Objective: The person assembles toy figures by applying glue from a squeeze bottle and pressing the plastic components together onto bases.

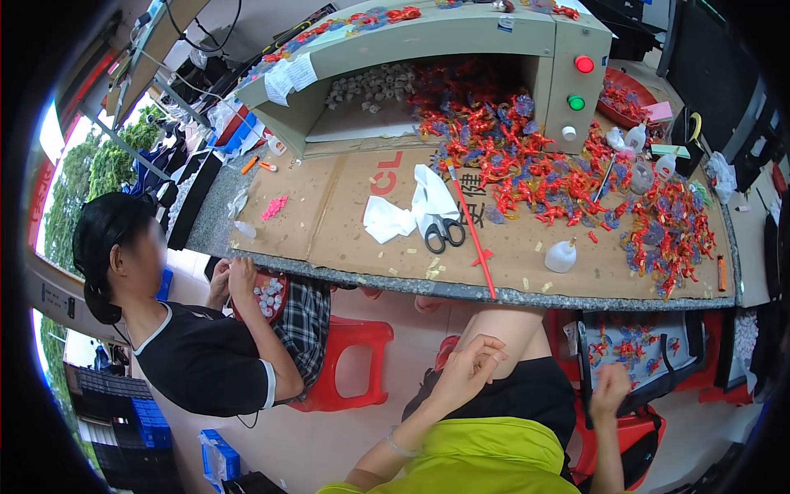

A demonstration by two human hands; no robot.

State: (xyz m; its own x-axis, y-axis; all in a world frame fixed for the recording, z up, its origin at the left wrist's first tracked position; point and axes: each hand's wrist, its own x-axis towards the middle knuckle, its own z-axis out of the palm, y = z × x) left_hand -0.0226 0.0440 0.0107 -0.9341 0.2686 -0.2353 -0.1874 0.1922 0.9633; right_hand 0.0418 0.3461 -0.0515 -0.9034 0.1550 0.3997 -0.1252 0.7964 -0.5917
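The right hand (610, 392) was blurred at four o'clock; the lime shirt (494, 457) was cut by the edge at five

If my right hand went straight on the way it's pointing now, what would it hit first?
Your right hand would probably meet the red figurines in the open grey-lined container first, though depth is unclear and it might pass above them.

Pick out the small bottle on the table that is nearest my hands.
The squat white bottle near the table's front edge, right of the long red stick; the other bottles sit farther off, beside the machine or far left.
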